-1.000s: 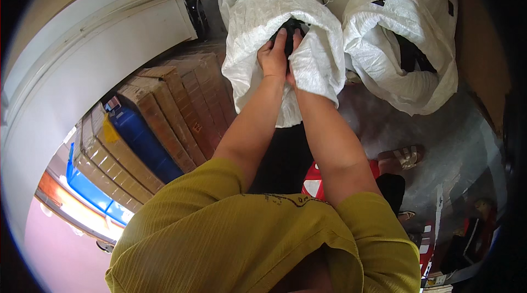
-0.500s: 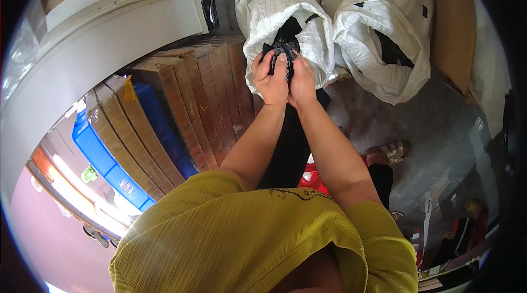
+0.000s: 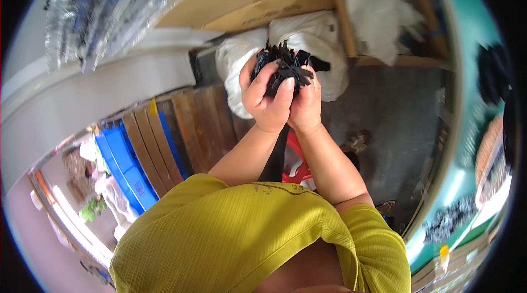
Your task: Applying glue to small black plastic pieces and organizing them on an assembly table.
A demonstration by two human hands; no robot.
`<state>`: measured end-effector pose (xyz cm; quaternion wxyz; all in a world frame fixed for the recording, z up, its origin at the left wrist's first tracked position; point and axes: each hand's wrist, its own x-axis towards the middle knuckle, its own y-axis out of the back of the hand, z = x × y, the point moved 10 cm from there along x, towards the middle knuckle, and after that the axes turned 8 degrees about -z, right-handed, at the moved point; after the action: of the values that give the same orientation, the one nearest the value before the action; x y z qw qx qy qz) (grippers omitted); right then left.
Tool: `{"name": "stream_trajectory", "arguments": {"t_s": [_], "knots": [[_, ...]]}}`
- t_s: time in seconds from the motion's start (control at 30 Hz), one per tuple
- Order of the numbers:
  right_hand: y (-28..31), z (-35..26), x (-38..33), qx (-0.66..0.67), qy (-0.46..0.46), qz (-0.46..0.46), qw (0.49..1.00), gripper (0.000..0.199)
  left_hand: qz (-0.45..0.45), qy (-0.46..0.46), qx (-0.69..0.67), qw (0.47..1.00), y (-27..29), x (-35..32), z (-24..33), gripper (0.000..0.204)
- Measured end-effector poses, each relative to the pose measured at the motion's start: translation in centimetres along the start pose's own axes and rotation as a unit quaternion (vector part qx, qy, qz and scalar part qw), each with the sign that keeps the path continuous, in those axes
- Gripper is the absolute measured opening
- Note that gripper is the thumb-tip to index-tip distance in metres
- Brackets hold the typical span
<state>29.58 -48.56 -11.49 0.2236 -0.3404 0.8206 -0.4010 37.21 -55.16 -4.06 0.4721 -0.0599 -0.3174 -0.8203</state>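
Note:
A bunch of thin black strips or pieces (image 3: 282,70), their exact kind not clear, is cupped between my two hands. My left hand (image 3: 263,95) wraps around its left side, thumb across the front. From the other side my right hand (image 3: 307,101) closes round it, its fingers partly hidden by the bunch. Behind and below the hands stand two white woven sacks; the left sack (image 3: 230,68) is largely covered by my left hand. Beyond my right hand, the right sack (image 3: 335,81) shows a dark opening with black stuff inside.
To the left stand flattened cardboard boxes (image 3: 200,117) and a blue plastic crate (image 3: 123,164). On the right is a green table (image 3: 455,166) with a black pile (image 3: 494,73), a heap of dark small pieces (image 3: 450,219) and a basket (image 3: 491,153). Clear plastic bags (image 3: 132,7) are at upper left.
My hands have lifted the black bunch out of the left sack's mouth and brought it nearer. The view has shifted, and the green table has come in on the right.

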Motion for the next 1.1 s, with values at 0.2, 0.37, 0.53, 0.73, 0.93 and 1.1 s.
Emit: {"name": "stream_trajectory", "arguments": {"t_s": [0.2, 0.37, 0.53, 0.73, 0.93, 1.1], "knots": [[-1.8, -21.9, -3.1, -0.051, 0.224, 0.037, 0.973, 0.047, -0.074, -0.200, -0.183, 0.960, -6.5, 4.2, 20.3, 0.034], [0.8, -37.0, -10.2, 0.037, 0.340, -0.015, 0.940, 0.050, -0.095, -0.335, -0.338, 0.875, -14.9, 1.7, 35.1, 0.028], [13.3, -45.8, -11.8, -0.141, 0.314, 0.182, 0.921, 0.050, -0.094, -0.148, -0.412, 0.894, -27.0, -0.2, 37.3, 0.022], [21.1, -48.9, -13.9, -0.539, 0.061, 0.303, 0.783, 0.040, -0.212, -0.053, -0.021, 0.976, -32.3, -2.4, 35.5, 0.027], [13.3, -47.1, -12.8, -0.802, 0.043, 0.139, 0.580, 0.048, -0.104, -0.221, -0.292, 0.925, -22.6, -2.5, 35.2, 0.021], [13.4, -47.4, -15.1, -0.825, -0.033, 0.414, 0.382, 0.032, -0.257, -0.153, -0.249, 0.921, -17.8, -6.8, 17.1, 0.013]]}}
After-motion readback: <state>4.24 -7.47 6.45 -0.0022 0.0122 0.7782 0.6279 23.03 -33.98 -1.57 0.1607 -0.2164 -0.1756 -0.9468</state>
